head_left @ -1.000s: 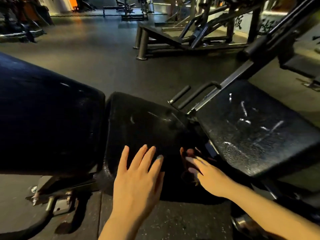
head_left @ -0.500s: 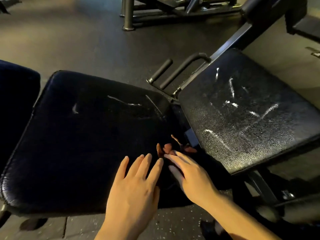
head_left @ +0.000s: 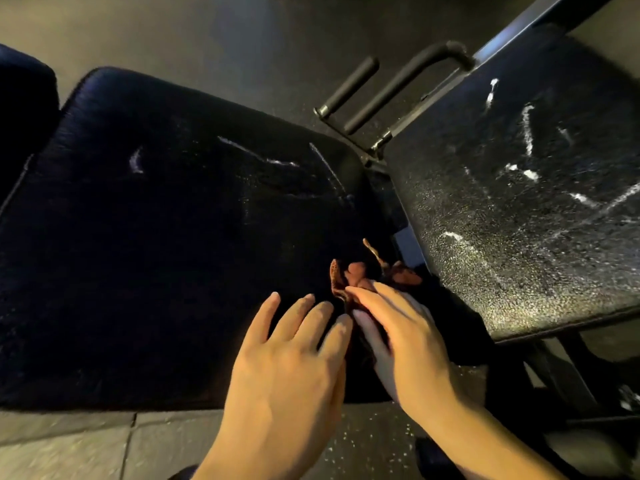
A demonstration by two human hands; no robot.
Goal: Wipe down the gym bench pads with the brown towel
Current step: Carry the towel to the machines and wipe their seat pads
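Brown towel (head_left: 349, 277): bunched, lying at the right edge of the dark seat pad (head_left: 166, 254), beside the gap to the neighbouring pad (head_left: 519, 209). Much of the cloth is lost in shadow; only rust-coloured folds show.

Right hand (head_left: 408, 337): on the towel, fingers extended over the folds; whether they pinch the cloth cannot be told.

Left hand (head_left: 291, 362): flat, fingers straight and spread, over the seat pad just beside the towel, holding nothing.

Neighbouring pad: textured, with white streaks. Two black handles (head_left: 377, 88) sit beyond the gap. Dark floor (head_left: 173, 36) behind.
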